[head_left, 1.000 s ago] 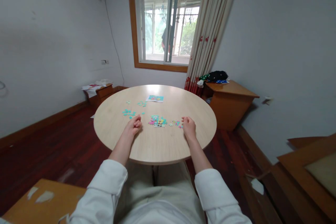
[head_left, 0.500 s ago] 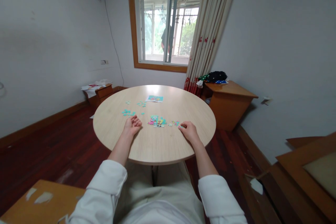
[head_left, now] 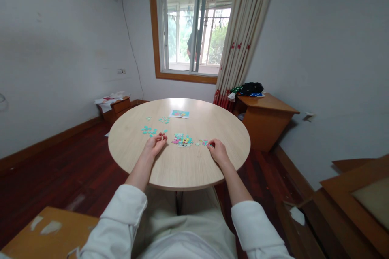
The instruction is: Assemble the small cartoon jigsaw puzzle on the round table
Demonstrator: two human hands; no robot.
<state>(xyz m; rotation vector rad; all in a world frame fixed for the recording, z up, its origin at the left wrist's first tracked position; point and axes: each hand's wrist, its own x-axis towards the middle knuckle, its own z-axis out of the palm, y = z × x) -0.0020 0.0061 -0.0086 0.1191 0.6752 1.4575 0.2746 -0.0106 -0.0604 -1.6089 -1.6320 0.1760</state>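
A partly joined jigsaw puzzle (head_left: 183,141) with cartoon figures lies on the round table (head_left: 182,170), between my two hands. My left hand (head_left: 156,145) rests on its side left of the puzzle, fingers curled in; whatever they may hold is too small to make out. To the right, my right hand (head_left: 218,150) has thumb and fingertips pinched on a small pinkish puzzle piece (head_left: 209,145). Several loose pieces (head_left: 200,143) lie between that hand and the puzzle. Turquoise pieces (head_left: 148,130) are scattered just beyond my left hand.
Farther back lie more pale green pieces (head_left: 164,119) and a printed picture sheet (head_left: 180,114). A wooden desk (head_left: 267,109) with dark cloth stands right of the table. Behind the window (head_left: 182,28) a person is partly visible.
My left hand has shifted slightly right and away from me, and its curled fingers have loosened and turned. The right hand stays by the small pieces, its fingers slightly moved.
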